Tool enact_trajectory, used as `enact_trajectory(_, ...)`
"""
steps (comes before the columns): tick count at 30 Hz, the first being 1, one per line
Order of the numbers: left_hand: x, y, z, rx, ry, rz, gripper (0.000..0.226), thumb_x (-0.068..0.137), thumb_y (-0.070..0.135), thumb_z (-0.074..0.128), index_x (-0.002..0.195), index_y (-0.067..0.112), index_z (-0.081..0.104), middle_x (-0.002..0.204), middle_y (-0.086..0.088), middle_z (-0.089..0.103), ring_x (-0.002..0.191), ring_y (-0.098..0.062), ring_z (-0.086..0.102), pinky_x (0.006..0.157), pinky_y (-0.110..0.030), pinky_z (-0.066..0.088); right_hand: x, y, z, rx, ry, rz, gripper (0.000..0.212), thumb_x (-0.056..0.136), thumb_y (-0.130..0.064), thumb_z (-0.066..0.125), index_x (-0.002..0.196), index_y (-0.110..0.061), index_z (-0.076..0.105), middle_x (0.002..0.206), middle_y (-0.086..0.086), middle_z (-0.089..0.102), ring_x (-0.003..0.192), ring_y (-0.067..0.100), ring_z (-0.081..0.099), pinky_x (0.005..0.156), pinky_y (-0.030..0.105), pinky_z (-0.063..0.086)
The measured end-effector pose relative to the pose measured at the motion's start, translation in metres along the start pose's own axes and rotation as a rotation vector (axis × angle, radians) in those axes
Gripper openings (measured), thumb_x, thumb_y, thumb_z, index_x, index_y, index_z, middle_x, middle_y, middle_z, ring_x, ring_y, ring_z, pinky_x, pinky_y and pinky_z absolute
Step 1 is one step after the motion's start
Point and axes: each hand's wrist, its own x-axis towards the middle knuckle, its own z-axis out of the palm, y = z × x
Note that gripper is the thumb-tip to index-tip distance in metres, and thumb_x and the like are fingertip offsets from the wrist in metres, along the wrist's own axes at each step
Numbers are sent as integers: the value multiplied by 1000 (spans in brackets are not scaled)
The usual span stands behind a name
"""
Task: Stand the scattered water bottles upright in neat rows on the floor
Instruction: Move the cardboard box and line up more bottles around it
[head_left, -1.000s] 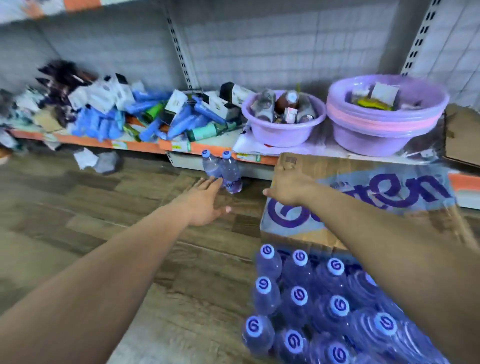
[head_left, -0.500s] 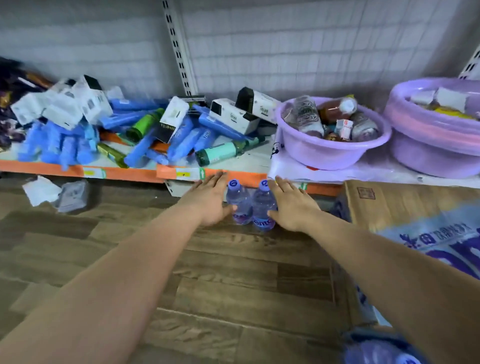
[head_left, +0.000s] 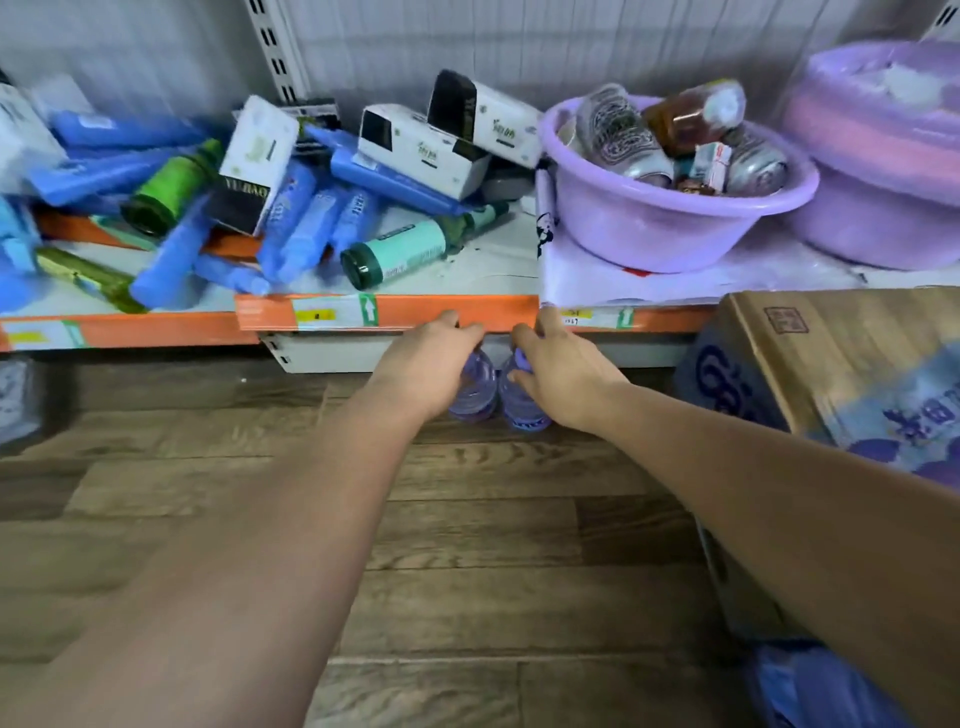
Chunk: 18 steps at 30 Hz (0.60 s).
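Two water bottles (head_left: 496, 387) upright on the wood floor (head_left: 467, 545), touching side by side, long axes vertical, right below the orange shelf edge (head_left: 395, 312). Left hand (head_left: 423, 371) cupped over left bottle's top and shoulder, right hand (head_left: 563, 376) same on the right one; caps hidden under palms, fingers curled loosely, so closed around or just resting cannot tell. Each hand directly on its own bottle, neither nearer. Behind bottles: shelf base panel, close (little room to push further back). To the right: cardboard carton (head_left: 831, 364), near but apart. Left and toward the camera: open floor, room for more rows. Judged: pair being squared against shelf front as start of a row; tip risk low-ish, bottles narrow, shelf lip just above the knuckles.
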Motion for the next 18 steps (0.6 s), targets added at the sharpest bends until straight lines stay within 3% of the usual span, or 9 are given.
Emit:
enact_trajectory(3,-20,1,-2,14,-1,-44,29,87,14,58,115,14,51,112,-11,47,96,-35,58,80,-40,49,-12,-6,1,3,-27,-70,28,93,-18,52,118,-6,48,129,15,35,96,41,58,72,36,41)
enact_trajectory(6,-48,18,-4,24,-33,-51,30,86,20,59,115,16,52,112,-10,48,99,-35,59,84,-41,50,-32,2,-6,119,-6,-43,29,86,-15,58,113,-8,53,123,14,39,95,39,58,80,39,50)
enact_trajectory(10,-96,49,-25,9,-52,-113,32,84,25,63,113,15,55,110,-9,51,103,-32,57,87,-40,49,-76,6,-34,205,-19,-84,33,82,-18,65,112,-9,56,122,14,43,97,36,58,86,35,50)
enact_trajectory(15,-158,103,-68,12,-53,-146,31,82,21,64,111,12,59,108,-13,55,102,-35,57,87,-37,48,-153,10,-69,189,-57,-192,30,80,-19,66,107,-8,59,116,16,47,96,34,59,82,32,48)
enact_trajectory(18,-192,147,-100,87,-85,-144,28,84,22,61,111,13,60,102,-10,53,101,-32,58,86,-33,47,-207,20,-96,194,-44,-221,30,79,-21,67,105,-9,60,102,10,43,93,32,58,80,31,48)
